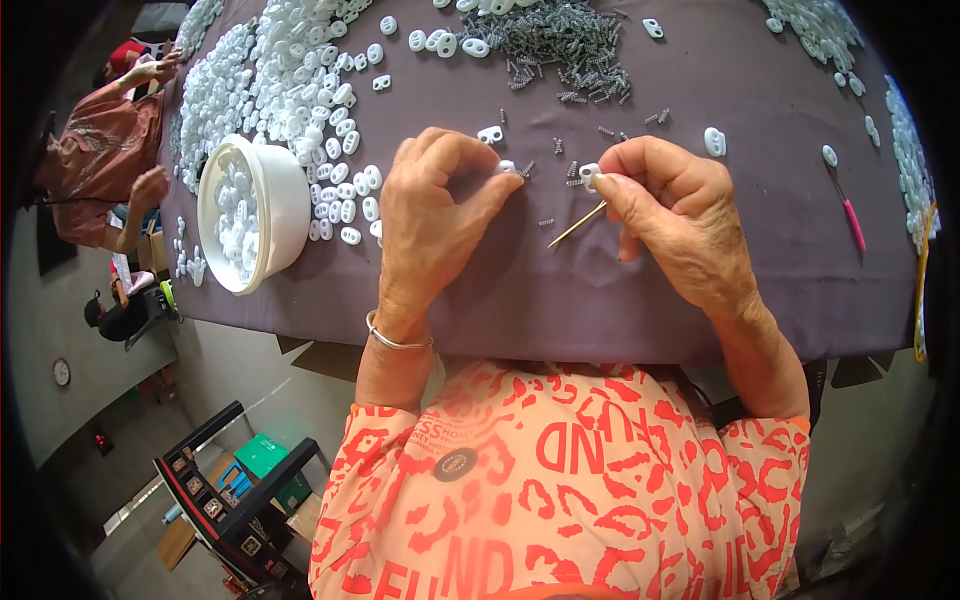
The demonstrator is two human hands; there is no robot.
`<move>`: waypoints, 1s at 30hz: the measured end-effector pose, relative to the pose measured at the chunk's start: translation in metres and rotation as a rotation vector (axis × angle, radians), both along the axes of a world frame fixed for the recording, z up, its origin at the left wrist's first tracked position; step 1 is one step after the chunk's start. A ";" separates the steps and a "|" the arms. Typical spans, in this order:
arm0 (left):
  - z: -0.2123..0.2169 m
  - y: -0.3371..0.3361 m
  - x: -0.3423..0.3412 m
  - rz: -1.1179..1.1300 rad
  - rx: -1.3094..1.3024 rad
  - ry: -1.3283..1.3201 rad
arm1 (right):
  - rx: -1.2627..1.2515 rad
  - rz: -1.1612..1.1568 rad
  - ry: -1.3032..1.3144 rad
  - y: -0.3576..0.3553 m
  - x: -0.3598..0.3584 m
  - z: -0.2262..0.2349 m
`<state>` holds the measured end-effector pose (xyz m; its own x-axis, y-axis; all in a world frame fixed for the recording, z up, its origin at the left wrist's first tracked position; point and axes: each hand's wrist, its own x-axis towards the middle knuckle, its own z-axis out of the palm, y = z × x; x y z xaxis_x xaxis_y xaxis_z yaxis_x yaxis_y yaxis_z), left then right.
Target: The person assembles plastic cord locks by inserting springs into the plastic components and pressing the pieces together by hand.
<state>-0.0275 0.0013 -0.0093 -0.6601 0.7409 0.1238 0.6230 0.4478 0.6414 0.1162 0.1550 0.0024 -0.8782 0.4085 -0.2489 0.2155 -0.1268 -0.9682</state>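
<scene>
My left hand (435,205) is closed in a pinch on a small white plastic cord-lock piece (506,167). A small metal spring (528,170) lies or sticks out right beside it; I cannot tell if it touches. Across a narrow gap, my right hand (675,195) pinches a white two-hole cord-lock piece (590,174) between thumb and forefinger. A thin pointed wooden stick (575,226) slants out from under the right fingers, apparently held by them. Another spring (574,182) is next to that piece. A loose white piece (490,134) lies just beyond the left fingertips.
A white tub (285,205) of white parts stands left, beside a large heap of two-hole pieces (290,80). Springs are piled (560,45) at the far middle. A pink-handled tool (850,215) lies right, near more white parts (905,150). Another person (110,165) sits far left.
</scene>
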 end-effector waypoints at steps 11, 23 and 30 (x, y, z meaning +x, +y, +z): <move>0.015 0.002 0.015 0.050 0.373 -1.221 | -0.027 -0.016 0.078 -0.004 0.005 0.007; 0.013 0.005 0.021 0.051 0.365 -1.226 | 0.111 0.038 0.053 -0.003 0.008 0.005; 0.014 0.006 0.024 0.058 0.352 -1.170 | 0.113 0.020 0.050 -0.006 0.008 0.005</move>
